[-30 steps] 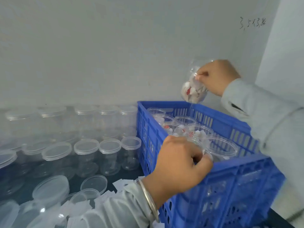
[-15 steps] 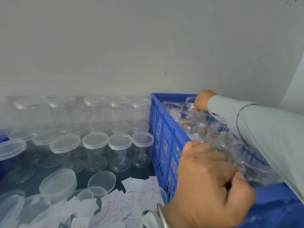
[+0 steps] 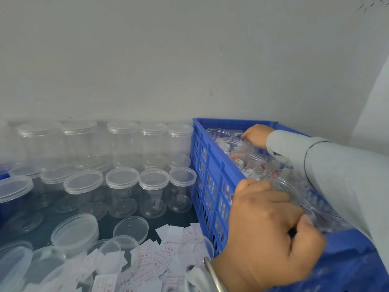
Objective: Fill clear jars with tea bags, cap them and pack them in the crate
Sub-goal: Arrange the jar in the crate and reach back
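A blue plastic crate (image 3: pixel 212 165) stands at the right and holds several clear jars with tea bags (image 3: pixel 250 163). My right hand (image 3: pixel 255 137) reaches to the crate's far end, its fingers curled on the top of a filled jar (image 3: pixel 240 146) set down among the others. My left hand (image 3: pixel 267 232) is at the crate's near corner, fingers curled round the rim of a clear jar (image 3: pixel 288 190) inside. Loose tea bags (image 3: pixel 147 260) lie in a pile on the dark table left of the crate.
Rows of empty capped clear jars (image 3: pixel 122 182) fill the table left of the crate, some stacked against the grey wall. Loose lids (image 3: pixel 130 228) and open jars (image 3: pixel 73 232) lie near the front left. The wall stands right behind the crate.
My right hand has lowered the filled jar from above the crate down into its far end. The left hand stays gripping the near jar; the view has shifted closer.
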A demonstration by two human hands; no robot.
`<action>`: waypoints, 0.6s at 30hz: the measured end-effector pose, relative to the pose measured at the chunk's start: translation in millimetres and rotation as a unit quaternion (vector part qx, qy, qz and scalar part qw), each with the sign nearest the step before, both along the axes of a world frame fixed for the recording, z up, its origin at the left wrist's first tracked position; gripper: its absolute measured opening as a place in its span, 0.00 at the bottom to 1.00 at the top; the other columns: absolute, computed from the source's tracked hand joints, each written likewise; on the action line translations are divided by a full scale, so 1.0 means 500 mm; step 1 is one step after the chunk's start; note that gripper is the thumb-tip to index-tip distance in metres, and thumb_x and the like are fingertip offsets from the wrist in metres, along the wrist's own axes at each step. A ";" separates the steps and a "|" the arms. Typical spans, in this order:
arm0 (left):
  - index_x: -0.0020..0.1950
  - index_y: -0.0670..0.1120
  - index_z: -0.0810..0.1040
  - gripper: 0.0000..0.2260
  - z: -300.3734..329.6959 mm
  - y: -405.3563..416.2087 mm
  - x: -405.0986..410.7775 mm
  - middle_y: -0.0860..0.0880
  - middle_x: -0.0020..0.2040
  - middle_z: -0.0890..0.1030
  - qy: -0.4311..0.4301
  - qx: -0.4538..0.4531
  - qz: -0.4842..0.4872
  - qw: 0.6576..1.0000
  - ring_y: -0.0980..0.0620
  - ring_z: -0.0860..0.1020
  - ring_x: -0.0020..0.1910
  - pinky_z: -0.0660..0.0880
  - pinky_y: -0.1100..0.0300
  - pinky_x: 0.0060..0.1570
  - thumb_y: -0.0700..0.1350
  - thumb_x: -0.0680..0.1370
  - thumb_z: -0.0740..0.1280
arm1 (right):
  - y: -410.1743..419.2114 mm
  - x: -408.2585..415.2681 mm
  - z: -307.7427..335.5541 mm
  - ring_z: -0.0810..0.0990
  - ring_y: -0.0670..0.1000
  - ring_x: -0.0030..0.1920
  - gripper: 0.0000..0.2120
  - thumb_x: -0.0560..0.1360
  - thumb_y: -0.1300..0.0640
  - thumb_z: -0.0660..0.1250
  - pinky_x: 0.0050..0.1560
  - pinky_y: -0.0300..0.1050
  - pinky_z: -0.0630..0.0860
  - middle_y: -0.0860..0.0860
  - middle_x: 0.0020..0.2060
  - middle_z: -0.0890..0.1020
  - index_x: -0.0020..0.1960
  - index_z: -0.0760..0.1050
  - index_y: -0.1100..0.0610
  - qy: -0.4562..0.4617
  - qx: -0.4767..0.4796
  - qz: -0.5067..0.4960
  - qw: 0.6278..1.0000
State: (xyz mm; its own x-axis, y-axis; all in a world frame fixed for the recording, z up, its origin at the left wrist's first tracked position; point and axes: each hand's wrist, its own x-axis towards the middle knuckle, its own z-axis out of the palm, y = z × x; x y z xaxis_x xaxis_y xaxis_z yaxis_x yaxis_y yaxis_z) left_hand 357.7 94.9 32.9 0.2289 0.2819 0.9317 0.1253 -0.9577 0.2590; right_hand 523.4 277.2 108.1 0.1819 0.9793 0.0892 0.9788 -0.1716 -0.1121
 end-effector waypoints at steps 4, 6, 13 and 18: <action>0.28 0.50 0.56 0.13 0.001 -0.002 0.002 0.53 0.26 0.57 -0.013 -0.002 -0.005 1.000 0.51 0.59 0.28 0.62 0.55 0.36 0.44 0.70 0.57 | -0.017 0.016 0.036 0.73 0.57 0.64 0.17 0.79 0.66 0.55 0.64 0.44 0.68 0.54 0.65 0.76 0.63 0.76 0.58 0.067 0.098 -0.013 0.993; 0.27 0.49 0.56 0.13 0.002 -0.001 0.001 0.53 0.25 0.57 -0.014 -0.006 -0.003 1.000 0.51 0.58 0.28 0.61 0.56 0.36 0.44 0.70 0.57 | -0.028 0.026 0.042 0.76 0.56 0.60 0.16 0.78 0.67 0.57 0.58 0.41 0.69 0.55 0.61 0.79 0.59 0.79 0.58 0.113 0.158 -0.030 0.981; 0.26 0.46 0.60 0.14 0.023 -0.007 -0.020 0.52 0.25 0.60 0.066 -0.046 -0.014 0.997 0.48 0.61 0.27 0.60 0.58 0.38 0.45 0.72 0.54 | -0.082 -0.092 0.077 0.77 0.53 0.58 0.15 0.77 0.65 0.58 0.54 0.38 0.67 0.54 0.57 0.81 0.58 0.79 0.57 0.191 0.230 0.045 0.953; 0.41 0.36 0.83 0.14 0.051 -0.007 -0.139 0.42 0.42 0.82 0.135 -0.222 -0.128 0.957 0.47 0.77 0.48 0.72 0.54 0.55 0.41 0.76 0.60 | -0.129 -0.244 0.095 0.77 0.50 0.57 0.15 0.76 0.64 0.60 0.54 0.35 0.66 0.52 0.57 0.81 0.59 0.79 0.56 0.120 0.196 0.168 0.959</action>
